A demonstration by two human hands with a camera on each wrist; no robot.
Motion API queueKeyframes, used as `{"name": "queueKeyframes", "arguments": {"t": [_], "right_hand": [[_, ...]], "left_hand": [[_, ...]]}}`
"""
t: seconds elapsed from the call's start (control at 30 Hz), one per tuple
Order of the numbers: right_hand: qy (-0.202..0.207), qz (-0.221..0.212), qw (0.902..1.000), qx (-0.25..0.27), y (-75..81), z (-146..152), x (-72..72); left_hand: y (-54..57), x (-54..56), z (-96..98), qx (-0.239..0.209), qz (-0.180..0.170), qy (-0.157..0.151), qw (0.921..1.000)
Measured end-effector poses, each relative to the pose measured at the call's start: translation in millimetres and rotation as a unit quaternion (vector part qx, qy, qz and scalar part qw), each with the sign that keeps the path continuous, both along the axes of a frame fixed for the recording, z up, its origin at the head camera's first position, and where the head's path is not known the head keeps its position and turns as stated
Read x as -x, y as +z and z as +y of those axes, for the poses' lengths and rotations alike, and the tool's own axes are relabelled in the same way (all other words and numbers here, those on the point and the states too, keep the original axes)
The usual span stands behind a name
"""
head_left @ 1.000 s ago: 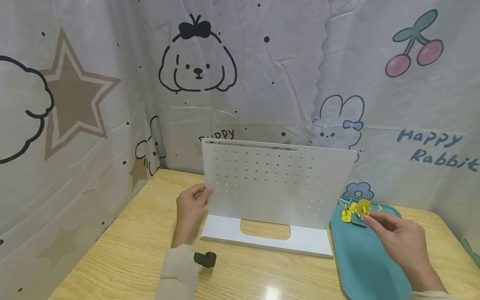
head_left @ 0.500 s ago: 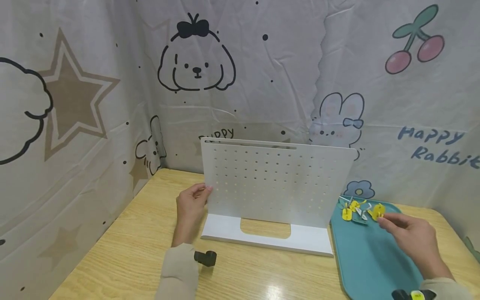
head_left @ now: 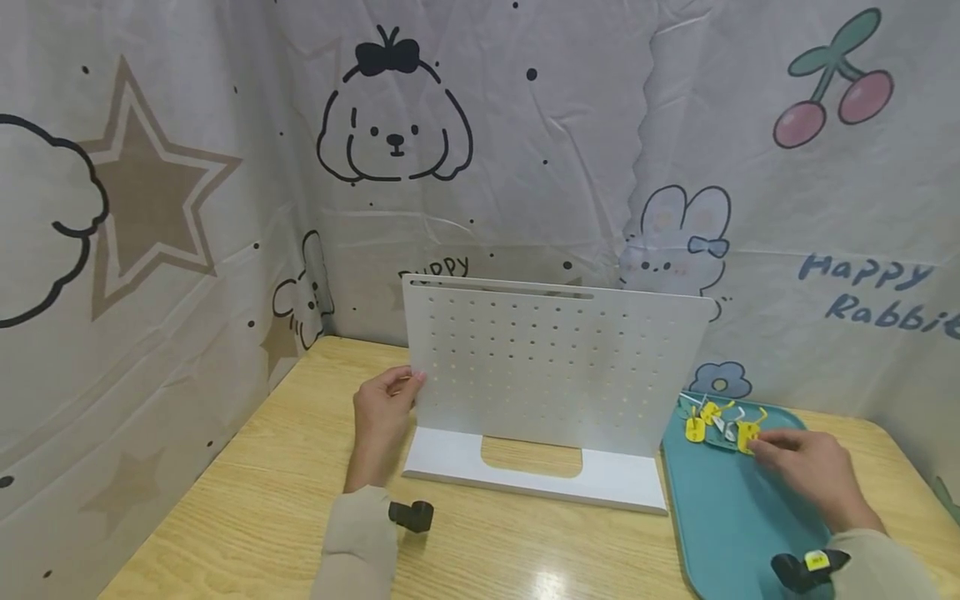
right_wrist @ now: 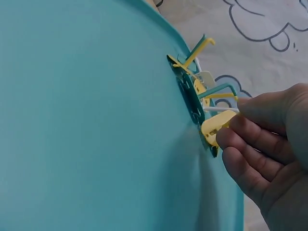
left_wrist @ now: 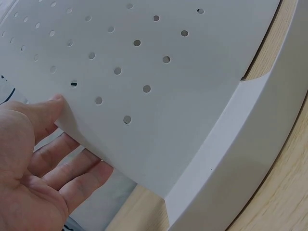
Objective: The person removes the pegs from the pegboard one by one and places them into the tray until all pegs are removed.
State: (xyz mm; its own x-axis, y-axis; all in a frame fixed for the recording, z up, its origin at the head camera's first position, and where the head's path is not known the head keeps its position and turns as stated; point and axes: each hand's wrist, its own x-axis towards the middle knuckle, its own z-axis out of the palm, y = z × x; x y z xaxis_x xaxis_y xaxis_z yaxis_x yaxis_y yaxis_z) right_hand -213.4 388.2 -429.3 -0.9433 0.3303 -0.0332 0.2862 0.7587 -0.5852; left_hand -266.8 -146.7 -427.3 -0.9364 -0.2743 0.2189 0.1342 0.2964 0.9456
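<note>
A white pegboard [head_left: 525,367] with rows of small holes stands upright on its white base. My left hand [head_left: 381,412] holds its left edge, thumb [left_wrist: 45,110] on the front face and fingers curled behind. Over the far end of the teal tray [head_left: 738,517], my right hand [head_left: 810,471] pinches a yellow hook [head_left: 747,435] by thumb and fingertips. Several other yellow, white and green hooks [head_left: 708,418] lie close by on the tray. In the right wrist view the yellow hook's plate [right_wrist: 216,125] shows, while the fingers partly hide its pinched end.
The wooden table [head_left: 247,483] carries the board and the tray, which stands right beside the board's base. A printed curtain [head_left: 525,150] hangs behind and at the sides. Black wrist cameras [head_left: 411,517] sit on both sleeves.
My right hand has moved the yellow hook to the right of the other hooks, then slightly back left and lower. My left hand stays on the board's edge.
</note>
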Motion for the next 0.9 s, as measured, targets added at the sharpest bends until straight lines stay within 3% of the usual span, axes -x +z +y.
{"name": "queueKeyframes", "arguments": {"t": [0.23,0.57,0.7,0.9], "right_hand": [[0.000,0.011,0.9999,0.000,-4.1,-3,7.7],[-0.012,0.024,0.9995,0.017,-0.3,-12,5.5],[-0.008,0.032,0.9993,0.016,2.5,-13,-1.5],[-0.017,0.047,0.9987,-0.001,8.5,-13,-18.9]], "left_hand": [[-0.9,-0.5,-2.1,0.001,-0.007,0.001,1.0000],[-0.7,-1.6,-8.4,0.017,-0.025,0.006,0.9995],[1.6,-1.2,-15.9,0.069,-0.028,-0.003,0.9973],[0.3,-3.4,-35.4,0.160,0.005,-0.015,0.9869]]}}
